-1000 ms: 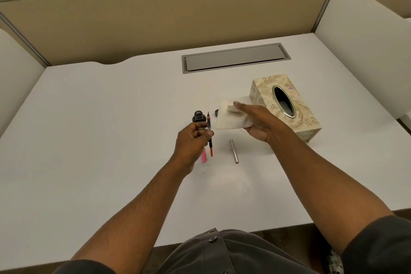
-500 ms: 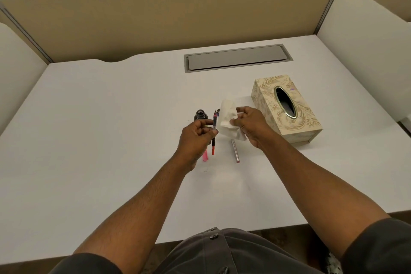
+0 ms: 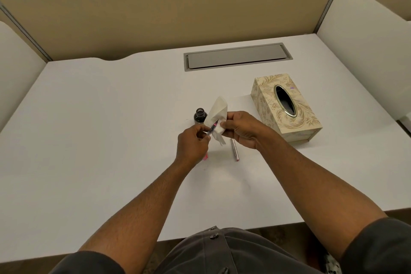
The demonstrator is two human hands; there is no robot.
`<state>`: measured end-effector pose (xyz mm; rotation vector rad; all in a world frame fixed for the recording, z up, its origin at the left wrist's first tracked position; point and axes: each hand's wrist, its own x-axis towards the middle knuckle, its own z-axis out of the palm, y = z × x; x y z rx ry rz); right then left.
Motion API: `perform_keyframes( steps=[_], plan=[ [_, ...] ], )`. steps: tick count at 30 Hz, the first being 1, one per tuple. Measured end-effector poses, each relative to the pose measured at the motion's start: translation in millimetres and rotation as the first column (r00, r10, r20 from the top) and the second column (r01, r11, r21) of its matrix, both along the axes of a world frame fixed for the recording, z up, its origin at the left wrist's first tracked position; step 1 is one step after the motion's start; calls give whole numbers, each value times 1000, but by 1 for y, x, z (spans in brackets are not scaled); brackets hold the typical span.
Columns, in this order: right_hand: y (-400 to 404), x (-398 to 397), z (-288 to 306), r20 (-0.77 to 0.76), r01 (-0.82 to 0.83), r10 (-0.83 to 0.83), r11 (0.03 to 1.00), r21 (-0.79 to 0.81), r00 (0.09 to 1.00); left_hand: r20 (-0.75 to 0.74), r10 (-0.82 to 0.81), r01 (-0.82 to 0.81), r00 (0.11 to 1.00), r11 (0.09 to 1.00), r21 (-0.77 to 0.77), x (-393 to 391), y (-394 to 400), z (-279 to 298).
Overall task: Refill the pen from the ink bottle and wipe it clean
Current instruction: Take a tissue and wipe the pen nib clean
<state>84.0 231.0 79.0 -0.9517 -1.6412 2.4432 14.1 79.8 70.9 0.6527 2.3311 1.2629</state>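
Note:
My left hand (image 3: 193,144) pinches the thin pen (image 3: 212,128), whose tip points up and right into a white tissue (image 3: 217,115). My right hand (image 3: 241,128) grips that tissue and presses it round the pen's tip. Just behind the hands stands the small dark ink bottle (image 3: 200,115), uncapped, on the white desk (image 3: 111,129). A silver pen barrel (image 3: 234,151) lies on the desk below my right hand. A pink piece (image 3: 205,156) pokes out from under my left hand.
A cream patterned tissue box (image 3: 287,107) with an oval slot sits to the right of the hands. A grey cable-tray lid (image 3: 236,56) is set into the desk at the back. Partition walls close off the back and both sides.
My right hand has brought the tissue from beside the box to the pen and wrapped it round the tip. My left hand has tilted the pen toward the tissue.

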Motion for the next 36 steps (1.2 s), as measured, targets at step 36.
perform_keyframes(
  steps=[36],
  plan=[
    [5, 3, -6, 38, 126, -128, 991, 53, 991, 26, 44, -46, 999, 994, 102, -7, -3, 5]
  ],
)
